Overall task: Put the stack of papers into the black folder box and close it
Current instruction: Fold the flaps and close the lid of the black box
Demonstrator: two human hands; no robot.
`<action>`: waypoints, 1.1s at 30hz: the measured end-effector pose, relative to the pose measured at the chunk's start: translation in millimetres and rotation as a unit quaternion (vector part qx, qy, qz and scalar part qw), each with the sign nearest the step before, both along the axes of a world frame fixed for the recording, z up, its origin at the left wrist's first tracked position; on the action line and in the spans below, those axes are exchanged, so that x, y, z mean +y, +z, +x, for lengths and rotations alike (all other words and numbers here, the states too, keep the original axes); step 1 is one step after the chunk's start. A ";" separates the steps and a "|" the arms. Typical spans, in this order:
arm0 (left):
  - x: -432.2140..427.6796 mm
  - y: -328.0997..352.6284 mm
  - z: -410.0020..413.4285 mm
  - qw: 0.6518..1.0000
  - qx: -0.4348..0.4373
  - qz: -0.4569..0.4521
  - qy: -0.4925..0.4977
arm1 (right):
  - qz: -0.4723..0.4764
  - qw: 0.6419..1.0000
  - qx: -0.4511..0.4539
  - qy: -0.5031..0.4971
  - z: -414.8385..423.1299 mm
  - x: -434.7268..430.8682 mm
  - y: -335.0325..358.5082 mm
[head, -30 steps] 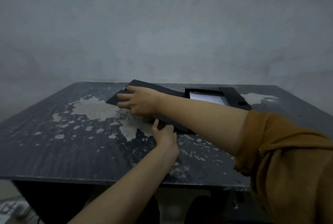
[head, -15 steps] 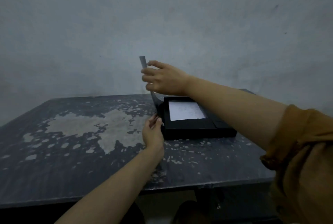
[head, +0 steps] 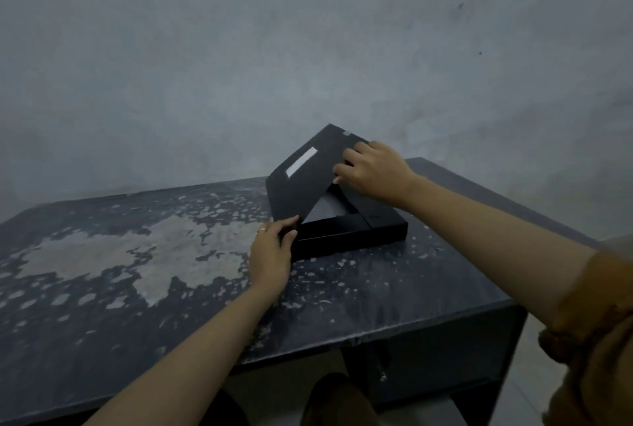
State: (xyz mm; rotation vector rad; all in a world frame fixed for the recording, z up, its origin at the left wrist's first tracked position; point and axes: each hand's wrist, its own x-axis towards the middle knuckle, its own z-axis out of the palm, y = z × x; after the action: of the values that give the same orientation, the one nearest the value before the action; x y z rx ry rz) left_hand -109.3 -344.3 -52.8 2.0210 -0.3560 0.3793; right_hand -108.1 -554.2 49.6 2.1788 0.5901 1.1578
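Folder box (head: pixel 352 235): black, shallow, lying flat on the right half of the tabletop, nearer the far edge than the near one. Its near wall faces you.
Lid (head: pixel 308 179): black flap hinged along the box's left side, tilted up and leaning over the box, partly down, not shut. A pale rectangular label (head: pixel 301 161) and a small pale tab near the top corner show on its outer face.
Opening: a dark triangular gap between the lid's lower edge and the box rim, on the near side.
Papers: only a dim grey surface (head: pixel 330 208) shows inside the gap; you cannot tell from this view whether it is the stack.
Left hand (head: pixel 270 256): your fingers curled against the near left corner of the box, where lid and box meet; thumb and fingertips touch the lid's lower corner. A ring sits on one finger.
Right hand (head: pixel 375 170): on the lid's right edge near the top, fingers bent over the outer face, clamped on the flap.
Hands, relation: apart, one at each end of the lid's free edge.
Sleeve (head: pixel 596 329): mustard-brown, pushed up on your right arm, near right of view.
Tabletop (head: pixel 144 254): dark, worn, with large pale patches of lost finish on the left and centre.
Wall (head: pixel 274 48): plain grey, behind the far edge.
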 end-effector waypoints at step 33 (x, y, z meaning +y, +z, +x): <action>-65.3 20.8 93.8 0.900 0.073 0.426 -0.058 | 0.395 0.806 0.367 -0.245 68.1 -39.6 -78.3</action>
State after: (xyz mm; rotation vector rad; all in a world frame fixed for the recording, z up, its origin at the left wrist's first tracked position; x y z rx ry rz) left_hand -15.5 -409.7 -32.1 2.8413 -0.6186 -0.0345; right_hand -40.0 -593.9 -28.7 3.2398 -0.2755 0.2128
